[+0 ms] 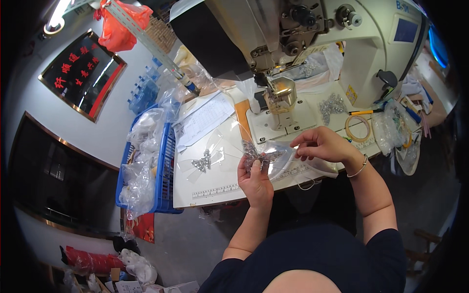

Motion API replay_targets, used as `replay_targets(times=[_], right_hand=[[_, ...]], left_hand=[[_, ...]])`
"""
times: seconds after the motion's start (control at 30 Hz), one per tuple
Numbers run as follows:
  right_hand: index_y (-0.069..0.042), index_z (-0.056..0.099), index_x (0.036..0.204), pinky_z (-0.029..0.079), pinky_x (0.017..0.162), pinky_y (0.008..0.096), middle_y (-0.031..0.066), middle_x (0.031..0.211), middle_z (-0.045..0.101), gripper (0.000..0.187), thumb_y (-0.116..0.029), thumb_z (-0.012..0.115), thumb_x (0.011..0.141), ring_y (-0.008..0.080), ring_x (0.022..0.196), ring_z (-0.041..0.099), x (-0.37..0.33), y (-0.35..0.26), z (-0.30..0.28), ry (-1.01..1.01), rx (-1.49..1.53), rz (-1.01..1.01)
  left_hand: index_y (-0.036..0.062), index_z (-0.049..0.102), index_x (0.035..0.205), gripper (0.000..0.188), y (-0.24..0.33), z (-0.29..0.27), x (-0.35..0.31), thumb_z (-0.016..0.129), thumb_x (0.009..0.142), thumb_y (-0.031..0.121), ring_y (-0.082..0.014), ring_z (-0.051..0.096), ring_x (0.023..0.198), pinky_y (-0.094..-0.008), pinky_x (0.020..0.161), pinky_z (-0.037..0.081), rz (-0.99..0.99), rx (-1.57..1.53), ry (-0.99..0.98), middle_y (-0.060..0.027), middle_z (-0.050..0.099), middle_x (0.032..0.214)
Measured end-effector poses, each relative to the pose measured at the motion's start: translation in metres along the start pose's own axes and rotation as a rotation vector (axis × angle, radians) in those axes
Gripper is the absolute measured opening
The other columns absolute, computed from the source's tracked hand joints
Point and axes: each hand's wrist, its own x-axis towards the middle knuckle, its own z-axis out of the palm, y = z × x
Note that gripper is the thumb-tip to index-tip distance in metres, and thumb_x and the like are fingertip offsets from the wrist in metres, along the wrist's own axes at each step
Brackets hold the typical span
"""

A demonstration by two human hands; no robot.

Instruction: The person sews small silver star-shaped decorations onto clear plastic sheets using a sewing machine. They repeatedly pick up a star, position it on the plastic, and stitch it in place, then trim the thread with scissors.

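My left hand (257, 184) pinches a silver, sparkling butterfly-shaped appliqué (250, 150) between thumb and fingers, in front of the sewing machine's needle area. Clear plastic film (281, 166) shows beside and behind the appliqué. At its right edge my right hand (322, 145) hovers with fingers bent together. Whatever those fingertips hold, if anything, is too small to make out. Another silver appliqué (202, 161) lies on clear film to the left on the white table (188, 188). A further glittering piece (333, 106) rests right of the needle on the machine bed.
The large sewing machine (373, 53) stands across the back of the table. A blue basket (168, 166) full of plastic bags is at the left, near paper sheets (207, 119). A tape roll (357, 128), a yellow-handled tool (365, 112) and plastic bags (388, 129) sit at the right.
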Motion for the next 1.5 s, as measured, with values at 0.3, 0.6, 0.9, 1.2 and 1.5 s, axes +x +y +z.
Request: replay_targets(times=[0.3, 0.6, 0.9, 1.2, 1.5], right_hand=[[0.002, 0.059, 0.113, 0.049, 0.081, 0.0282, 0.0109, 0.1, 0.064, 0.041, -0.02, 0.068, 0.079, 0.0169, 0.092, 0.06, 0.001, 0.005, -0.006, -0.015, -0.212, -0.164], [-0.005, 0.067, 0.103, 0.044, 0.087, 0.0288, 0.0057, 0.102, 0.06, 0.023, -0.011, 0.064, 0.081, 0.0164, 0.096, 0.056, 0.019, 0.005, 0.015, 0.128, -0.054, -0.391], [-0.005, 0.068, 0.095, 0.05, 0.069, 0.0238, 0.009, 0.109, 0.06, 0.017, 0.001, 0.06, 0.081, 0.0113, 0.086, 0.06, 0.012, 0.006, 0.026, 0.077, -0.006, -0.242], [-0.001, 0.062, 0.085, 0.05, 0.067, 0.0226, 0.0023, 0.075, 0.063, 0.01, 0.0, 0.068, 0.078, 0.0094, 0.072, 0.06, 0.016, 0.03, 0.029, 0.293, 0.143, -0.103], [-0.002, 0.06, 0.094, 0.048, 0.065, 0.0216, 0.0034, 0.093, 0.062, 0.01, -0.003, 0.062, 0.084, 0.0074, 0.08, 0.057, -0.002, 0.048, 0.034, 0.202, -0.012, -0.177]], left_hand=[[0.0002, 0.048, 0.114, 0.031, -0.003, -0.011, -0.001, 0.05, 0.085, -0.01, -0.0262, 0.062, 0.094, -0.0388, 0.084, 0.053, -0.103, 0.045, -0.158, -0.0156, 0.059, 0.104], [-0.0049, 0.05, 0.115, 0.033, -0.001, -0.003, -0.01, 0.054, 0.082, -0.01, -0.0209, 0.064, 0.087, -0.0315, 0.079, 0.055, -0.296, 0.271, -0.203, -0.0143, 0.06, 0.102], [-0.0046, 0.055, 0.113, 0.032, -0.006, -0.008, -0.007, 0.058, 0.081, -0.007, -0.0105, 0.06, 0.079, -0.021, 0.071, 0.05, -0.305, 0.418, -0.267, -0.0085, 0.061, 0.096], [-0.0042, 0.056, 0.113, 0.032, -0.006, -0.007, -0.012, 0.059, 0.081, -0.006, -0.0089, 0.059, 0.078, -0.0202, 0.071, 0.049, -0.303, 0.396, -0.258, -0.0084, 0.062, 0.095], [-0.0034, 0.052, 0.117, 0.037, -0.005, -0.01, -0.015, 0.058, 0.081, -0.007, -0.014, 0.063, 0.083, -0.0244, 0.076, 0.052, -0.427, 0.355, -0.294, -0.0095, 0.061, 0.097]])
